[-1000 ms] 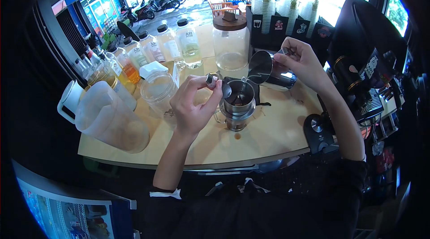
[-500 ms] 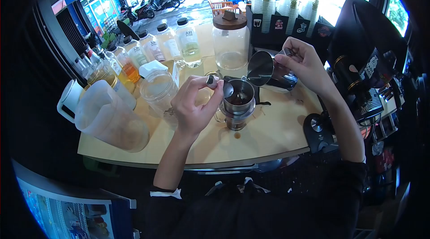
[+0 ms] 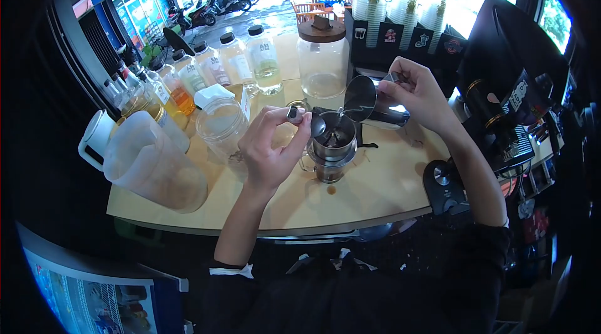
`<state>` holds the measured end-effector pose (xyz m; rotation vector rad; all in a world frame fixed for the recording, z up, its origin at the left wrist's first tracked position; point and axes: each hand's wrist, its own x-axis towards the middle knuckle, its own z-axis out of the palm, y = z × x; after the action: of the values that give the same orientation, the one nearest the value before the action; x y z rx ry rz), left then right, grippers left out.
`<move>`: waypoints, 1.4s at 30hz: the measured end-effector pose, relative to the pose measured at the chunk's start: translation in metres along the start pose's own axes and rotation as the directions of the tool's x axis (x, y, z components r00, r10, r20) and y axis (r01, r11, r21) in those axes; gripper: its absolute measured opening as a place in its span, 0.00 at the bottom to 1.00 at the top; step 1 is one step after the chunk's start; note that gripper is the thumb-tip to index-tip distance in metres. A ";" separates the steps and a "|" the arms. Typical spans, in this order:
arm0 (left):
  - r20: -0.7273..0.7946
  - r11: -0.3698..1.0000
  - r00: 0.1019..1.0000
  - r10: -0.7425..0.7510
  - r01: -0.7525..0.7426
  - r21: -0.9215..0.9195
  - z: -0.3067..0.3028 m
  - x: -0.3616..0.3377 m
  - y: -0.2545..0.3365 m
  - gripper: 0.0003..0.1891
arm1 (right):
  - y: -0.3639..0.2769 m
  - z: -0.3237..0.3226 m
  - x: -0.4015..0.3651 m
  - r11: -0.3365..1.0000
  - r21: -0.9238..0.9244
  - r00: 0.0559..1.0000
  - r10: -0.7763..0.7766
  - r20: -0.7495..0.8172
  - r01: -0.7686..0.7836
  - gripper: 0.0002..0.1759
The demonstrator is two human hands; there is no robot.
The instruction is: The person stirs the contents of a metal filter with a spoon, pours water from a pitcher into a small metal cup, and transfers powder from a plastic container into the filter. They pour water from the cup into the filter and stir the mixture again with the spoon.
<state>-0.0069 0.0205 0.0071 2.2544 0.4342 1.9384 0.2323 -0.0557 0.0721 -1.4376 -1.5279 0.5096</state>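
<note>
My left hand (image 3: 272, 146) is closed on a metal spoon (image 3: 318, 125), whose bowl is at the left rim of a metal drip filter (image 3: 333, 140). That filter stands on a glass cup (image 3: 330, 172) on the wooden counter. My right hand (image 3: 418, 95) grips the handle of a shiny metal pitcher (image 3: 361, 98), tilted to the left with its mouth beside the filter's upper rim. A thin stream of water appears to fall from its lip into the filter, where dark contents show.
Left on the counter (image 3: 250, 215) stand a frosted jug (image 3: 153, 165), an open clear jar (image 3: 220, 126) and several bottles (image 3: 265, 61). Behind the filter is a wooden-lidded glass jar (image 3: 323, 61). A black scale-like device (image 3: 443, 184) lies right, near stacked cups (image 3: 404, 8).
My right hand and the pitcher have shifted slightly left, bringing the pitcher's lip closer over the filter. A thin stream now shows there. My left hand stays nearly still.
</note>
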 end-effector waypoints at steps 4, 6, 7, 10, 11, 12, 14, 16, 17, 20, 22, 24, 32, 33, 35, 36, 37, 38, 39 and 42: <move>-0.001 1.000 1.000 -0.011 0.011 -0.018 0.002 -0.002 -0.004 0.08 | 0.003 -0.007 -0.009 0.989 0.149 1.000 -0.002 -0.028 0.006 0.10; -0.006 0.999 1.000 -0.028 0.028 -0.032 0.004 -0.004 -0.007 0.08 | 0.010 -0.010 -0.015 0.977 0.214 0.999 0.003 -0.049 0.007 0.11; -0.006 0.999 1.000 -0.027 0.027 -0.031 0.004 -0.004 -0.007 0.08 | 0.013 -0.012 -0.018 0.974 0.226 0.996 0.029 -0.079 -0.010 0.11; 0.008 0.999 0.999 -0.032 0.032 -0.014 0.004 -0.004 -0.008 0.08 | 0.035 -0.017 -0.030 0.966 0.255 0.988 0.070 -0.139 -0.032 0.10; 0.016 0.999 0.999 -0.039 0.039 -0.002 0.004 -0.005 -0.008 0.09 | 0.048 -0.019 -0.034 0.962 0.271 0.982 0.088 -0.170 -0.039 0.10; 0.024 0.999 0.999 -0.047 0.046 0.010 0.005 -0.006 -0.008 0.09 | 0.062 -0.019 -0.039 0.962 0.271 0.982 0.087 -0.169 -0.038 0.10; -0.003 0.999 0.999 -0.039 0.039 -0.005 0.008 -0.006 -0.009 0.09 | 0.095 -0.019 -0.047 0.907 0.416 0.968 0.160 -0.196 -0.065 0.09; -0.029 0.999 0.999 -0.029 0.029 -0.022 0.011 -0.006 -0.009 0.09 | 0.129 -0.017 -0.056 0.887 0.443 0.948 0.243 -0.205 -0.131 0.09; -0.026 0.999 0.999 -0.040 0.039 -0.031 0.012 -0.007 -0.009 0.09 | 0.147 -0.014 -0.060 0.867 0.482 0.935 0.265 -0.234 -0.125 0.10; -0.028 0.997 0.998 -0.058 0.056 -0.050 0.014 -0.010 -0.011 0.09 | 0.168 -0.007 -0.072 0.839 0.529 0.906 0.315 -0.282 -0.127 0.10; -0.043 0.997 0.997 -0.062 0.060 -0.053 0.015 -0.011 -0.012 0.09 | 0.190 -0.005 -0.076 0.801 0.585 0.874 0.369 -0.317 -0.126 0.10; -0.039 0.997 0.998 -0.057 0.055 -0.059 0.016 -0.011 -0.013 0.09 | 0.198 -0.002 -0.078 0.794 0.598 0.882 0.356 -0.307 -0.112 0.09; -0.058 0.995 0.998 0.001 -0.007 -0.095 0.019 -0.014 -0.016 0.09 | 0.215 0.002 -0.093 0.721 0.686 0.906 0.350 -0.238 -0.098 0.07; -0.051 0.996 0.998 0.023 -0.027 -0.082 0.018 -0.013 -0.015 0.08 | 0.219 0.001 -0.095 0.736 0.665 0.907 0.357 -0.222 -0.127 0.06; -0.041 0.998 0.999 0.029 -0.032 -0.059 0.019 -0.011 -0.013 0.08 | 0.230 -0.003 -0.097 0.800 0.573 0.919 0.343 -0.195 -0.177 0.05; -0.031 0.999 0.999 0.034 -0.035 -0.034 0.018 -0.010 -0.012 0.08 | 0.228 -0.003 -0.097 0.854 0.471 0.929 0.332 -0.164 -0.222 0.05; -0.031 0.999 0.999 0.034 -0.035 -0.034 0.018 -0.009 -0.011 0.08 | 0.225 -0.005 -0.096 0.854 0.471 0.929 0.332 -0.163 -0.222 0.05; -0.023 0.999 0.998 0.051 -0.051 -0.017 0.018 -0.009 -0.010 0.08 | 0.220 -0.007 -0.094 0.928 0.287 0.925 0.306 -0.223 -0.238 0.04; -0.015 0.998 0.998 0.068 -0.068 -0.002 0.018 -0.009 -0.009 0.08 | 0.209 -0.009 -0.091 0.963 0.091 0.922 0.269 -0.277 -0.253 0.06; 0.031 0.997 0.996 0.079 -0.078 -0.007 0.019 -0.009 -0.007 0.09 | 0.137 -0.008 -0.076 0.920 -0.391 0.917 -0.147 -0.370 -0.010 0.08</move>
<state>0.0100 0.0259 -0.0068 2.3280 0.3408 1.9357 0.3019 -0.0979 -0.0615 -1.6551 -1.3875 -0.1408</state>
